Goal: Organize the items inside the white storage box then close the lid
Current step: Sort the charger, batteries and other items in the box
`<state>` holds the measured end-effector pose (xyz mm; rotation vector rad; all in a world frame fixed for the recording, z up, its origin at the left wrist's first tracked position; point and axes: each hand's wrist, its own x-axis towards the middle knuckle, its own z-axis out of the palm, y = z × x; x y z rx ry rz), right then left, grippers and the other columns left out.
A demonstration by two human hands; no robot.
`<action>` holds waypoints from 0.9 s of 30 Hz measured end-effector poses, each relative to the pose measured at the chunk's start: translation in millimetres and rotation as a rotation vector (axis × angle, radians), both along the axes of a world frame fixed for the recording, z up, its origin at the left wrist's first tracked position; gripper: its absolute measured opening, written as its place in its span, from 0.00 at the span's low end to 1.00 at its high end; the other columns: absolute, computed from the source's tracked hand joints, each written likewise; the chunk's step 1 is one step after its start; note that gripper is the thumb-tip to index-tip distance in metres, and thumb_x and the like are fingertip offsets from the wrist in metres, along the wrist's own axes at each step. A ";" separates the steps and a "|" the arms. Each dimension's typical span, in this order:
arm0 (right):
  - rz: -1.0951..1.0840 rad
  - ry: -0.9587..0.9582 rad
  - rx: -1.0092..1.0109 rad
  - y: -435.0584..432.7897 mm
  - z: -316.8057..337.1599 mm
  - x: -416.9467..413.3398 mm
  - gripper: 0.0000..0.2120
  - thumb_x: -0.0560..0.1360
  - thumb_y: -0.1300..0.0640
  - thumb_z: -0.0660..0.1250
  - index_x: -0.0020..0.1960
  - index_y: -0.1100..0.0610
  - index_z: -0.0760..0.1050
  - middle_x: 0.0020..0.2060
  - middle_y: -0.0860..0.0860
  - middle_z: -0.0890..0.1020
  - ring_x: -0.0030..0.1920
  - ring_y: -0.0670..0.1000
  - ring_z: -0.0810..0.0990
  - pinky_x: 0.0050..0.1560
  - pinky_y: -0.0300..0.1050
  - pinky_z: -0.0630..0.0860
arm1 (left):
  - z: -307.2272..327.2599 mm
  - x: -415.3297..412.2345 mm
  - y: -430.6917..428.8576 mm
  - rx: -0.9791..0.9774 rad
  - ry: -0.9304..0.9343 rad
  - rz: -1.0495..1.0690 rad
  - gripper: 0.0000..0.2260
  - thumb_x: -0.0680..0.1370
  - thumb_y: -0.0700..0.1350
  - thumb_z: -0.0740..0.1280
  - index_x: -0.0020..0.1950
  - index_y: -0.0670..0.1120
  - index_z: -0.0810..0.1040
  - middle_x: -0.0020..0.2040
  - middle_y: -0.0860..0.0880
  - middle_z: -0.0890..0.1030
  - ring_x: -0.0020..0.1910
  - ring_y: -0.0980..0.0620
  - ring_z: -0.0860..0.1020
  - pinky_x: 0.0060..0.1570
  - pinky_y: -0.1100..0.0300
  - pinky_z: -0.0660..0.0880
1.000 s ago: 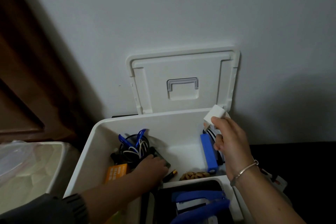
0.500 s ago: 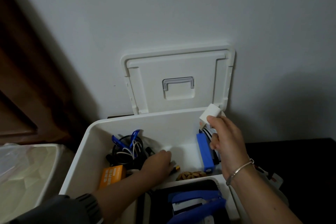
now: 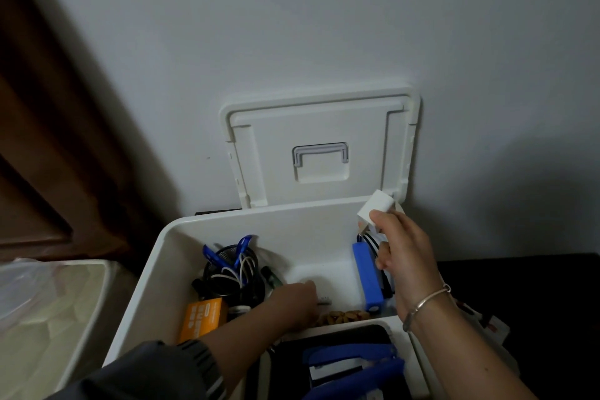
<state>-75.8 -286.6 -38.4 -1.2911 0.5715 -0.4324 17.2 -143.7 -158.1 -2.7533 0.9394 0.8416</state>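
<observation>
The white charger plug (image 3: 373, 213) is pinched by the right hand (image 3: 406, 256) above the far right corner of the white storage box (image 3: 259, 213); it is best lowered beside the blue power bank (image 3: 368, 276); the grip of the left hand (image 3: 293, 302) cannot be told

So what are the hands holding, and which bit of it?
The right hand pinches a small white charger cube by its lower corner. The left hand reaches into the white box; its grip cannot be told.

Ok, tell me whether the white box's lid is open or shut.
Open. The lid leans upright against the wall behind the white storage box, leaving its contents exposed.
</observation>
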 end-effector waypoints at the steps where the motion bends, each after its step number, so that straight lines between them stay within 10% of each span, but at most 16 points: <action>1: -0.005 0.001 0.000 0.0 -0.2 0.1 0.05 0.73 0.52 0.67 0.43 0.53 0.79 0.25 0.40 0.75 0.22 0.41 0.65 0.25 0.37 0.66 | 1.1 -0.6 0.8 -0.003 0.018 0.027 0.22 0.80 0.54 0.58 0.68 0.40 0.64 0.65 0.41 0.74 0.61 0.41 0.75 0.52 0.52 0.71; 6: -0.032 -0.018 0.019 0.1 -1.9 1.4 0.05 0.72 0.51 0.68 0.42 0.52 0.79 0.27 0.41 0.77 0.22 0.42 0.65 0.24 0.38 0.65 | 21.7 3.4 5.3 -0.152 0.224 0.197 0.15 0.82 0.43 0.54 0.64 0.34 0.64 0.62 0.35 0.73 0.58 0.38 0.75 0.49 0.53 0.72; 10: -0.031 -0.028 0.042 -0.8 -2.0 0.9 0.04 0.72 0.51 0.68 0.41 0.51 0.80 0.28 0.41 0.77 0.23 0.42 0.65 0.25 0.38 0.66 | 50.7 -2.2 10.5 -0.704 0.681 0.639 0.10 0.83 0.39 0.51 0.48 0.38 0.69 0.43 0.38 0.79 0.36 0.48 0.81 0.33 0.62 0.76; 15: 0.019 -0.019 0.132 -0.8 -0.7 -0.1 0.09 0.71 0.51 0.67 0.32 0.50 0.79 0.28 0.45 0.73 0.22 0.43 0.62 0.27 0.38 0.66 | 83.0 1.6 11.9 -1.152 1.081 0.943 0.10 0.82 0.40 0.54 0.59 0.42 0.71 0.38 0.43 0.77 0.35 0.50 0.77 0.35 0.60 0.78; 23: 0.182 0.082 0.067 1.3 -0.1 -2.3 0.10 0.69 0.47 0.69 0.30 0.47 0.78 0.27 0.44 0.71 0.23 0.45 0.62 0.30 0.41 0.65 | 121.7 -7.6 18.2 -1.319 1.168 1.175 0.03 0.74 0.41 0.63 0.44 0.43 0.75 0.37 0.43 0.78 0.36 0.46 0.78 0.37 0.55 0.81; 27: 0.359 0.162 -0.197 10.9 0.6 -6.2 0.10 0.71 0.46 0.69 0.33 0.47 0.77 0.22 0.40 0.73 0.22 0.38 0.68 0.29 0.37 0.66 | 127.4 -24.3 20.5 -1.274 1.066 1.265 0.20 0.82 0.57 0.56 0.41 0.44 0.74 0.33 0.46 0.74 0.33 0.50 0.74 0.31 0.62 0.78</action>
